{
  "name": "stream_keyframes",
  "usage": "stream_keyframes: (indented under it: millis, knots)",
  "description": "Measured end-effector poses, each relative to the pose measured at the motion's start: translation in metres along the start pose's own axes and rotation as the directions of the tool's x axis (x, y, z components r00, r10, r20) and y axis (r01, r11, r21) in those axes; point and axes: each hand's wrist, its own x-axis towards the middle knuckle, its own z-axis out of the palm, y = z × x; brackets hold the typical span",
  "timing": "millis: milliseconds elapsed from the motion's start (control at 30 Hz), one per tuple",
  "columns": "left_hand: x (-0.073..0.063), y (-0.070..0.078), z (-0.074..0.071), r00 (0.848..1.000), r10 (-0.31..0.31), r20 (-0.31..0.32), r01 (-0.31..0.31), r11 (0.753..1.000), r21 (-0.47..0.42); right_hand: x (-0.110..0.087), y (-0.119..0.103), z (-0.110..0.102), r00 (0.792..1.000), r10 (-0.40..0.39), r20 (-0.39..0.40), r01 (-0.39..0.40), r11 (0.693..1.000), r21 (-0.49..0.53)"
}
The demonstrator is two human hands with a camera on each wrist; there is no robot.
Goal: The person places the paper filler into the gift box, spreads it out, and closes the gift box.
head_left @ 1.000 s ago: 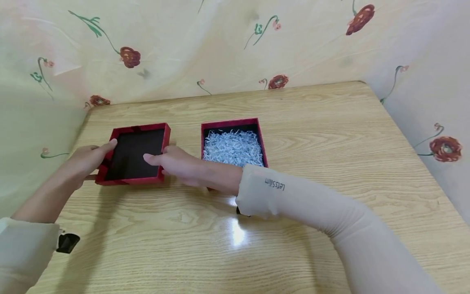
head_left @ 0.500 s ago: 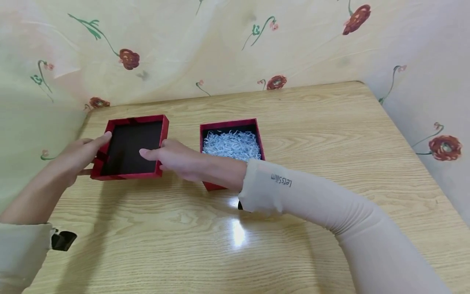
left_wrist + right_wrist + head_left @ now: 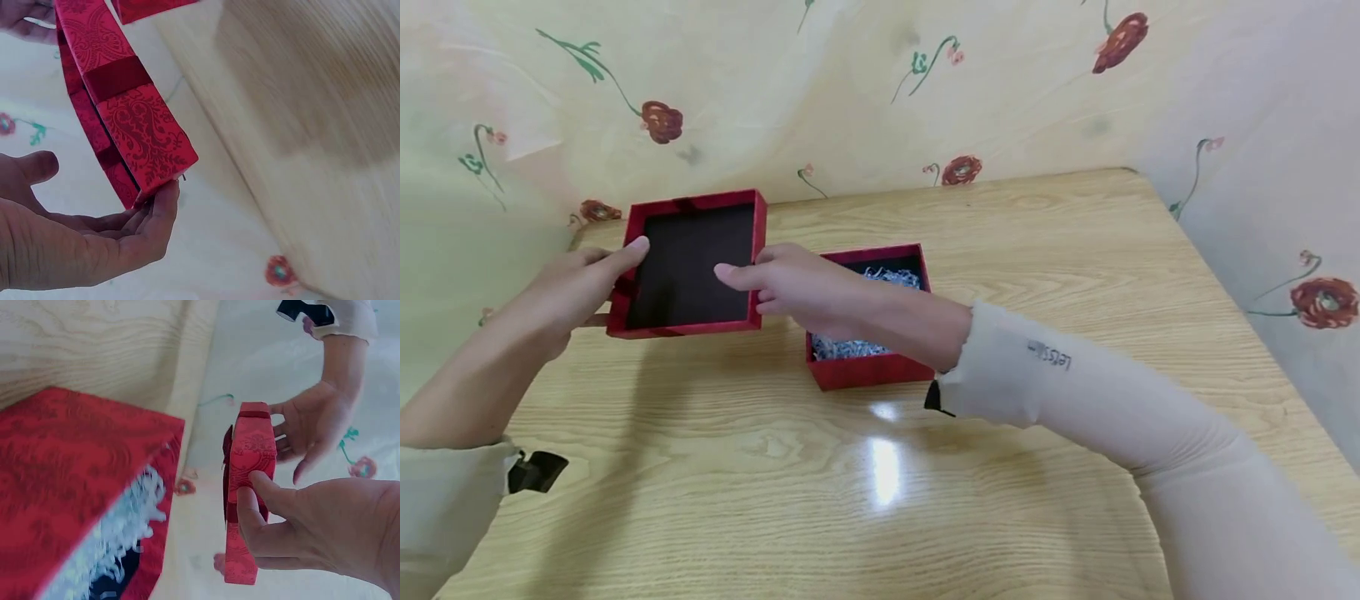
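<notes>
Both hands hold a shallow red box lid (image 3: 696, 267) above the table, its dark inner side facing me. My left hand (image 3: 572, 287) is at its left edge; in the left wrist view the fingers (image 3: 153, 231) curl under a corner while the thumb stands off. My right hand (image 3: 805, 287) grips the right edge, thumb over the inner side; the right wrist view shows its fingers (image 3: 250, 512) on the patterned, ribboned side wall (image 3: 253, 447). A red box (image 3: 868, 371) filled with pale shredded paper (image 3: 846, 348) sits on the table, partly hidden by my right forearm.
The wooden table (image 3: 820, 500) backs onto a flower-printed cloth (image 3: 737, 75), which also hangs at the left and right sides. The paper-filled box stands right of the lid, beneath my right forearm.
Held in both hands, the lid has risen from near the table, moving first slightly left, then right and away. The paper-filled box has stayed in place.
</notes>
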Motion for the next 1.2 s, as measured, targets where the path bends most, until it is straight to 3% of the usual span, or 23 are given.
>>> stream_keyframes:
  millis: [300,500,800,1200]
  knots:
    - [-0.005,0.021,0.013,0.994,0.105,0.001,-0.105,0.994,-0.024,-0.021,0.003,-0.026,0.999,-0.033,0.011,0.033,0.999,0.039]
    - [-0.008,0.035,0.024,0.992,0.127,-0.014,-0.128,0.990,-0.067,-0.034,0.004,-0.040,0.999,-0.046,-0.009,0.047,0.999,0.026]
    - [-0.015,0.063,0.043,0.986,0.162,0.047,-0.156,0.981,-0.116,-0.061,0.012,-0.065,0.995,-0.083,-0.056,0.082,0.996,-0.021]
    - [-0.025,0.094,0.070,0.963,0.242,0.116,-0.216,0.956,-0.200,-0.097,0.020,-0.107,0.990,-0.134,-0.055,0.133,0.991,-0.015]
